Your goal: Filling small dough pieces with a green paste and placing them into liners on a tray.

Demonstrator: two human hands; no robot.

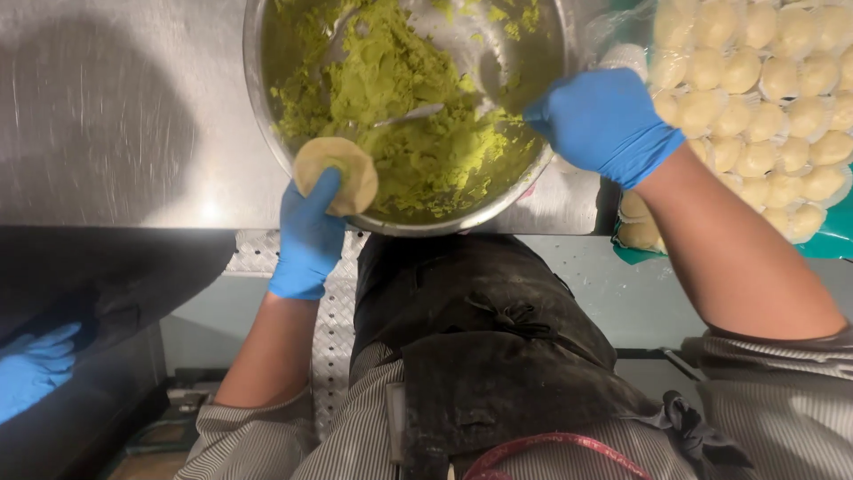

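My left hand (308, 233), in a blue glove, holds a flat round disc of pale dough (338, 173) at the near rim of a steel bowl (267, 133). The bowl is full of lumpy green filling (400, 107). My right hand (604, 120), also gloved in blue, grips the handle of a metal spoon (418, 113) whose other end lies in the green filling. The thumb of my left hand presses on the dough disc.
The bowl stands on a steel worktop (115, 116). To the right lies a tray of several pale dough balls (764, 98) under clear film. Another person's blue-gloved hand (34, 369) shows at the lower left. My dark apron (480, 338) fills the bottom middle.
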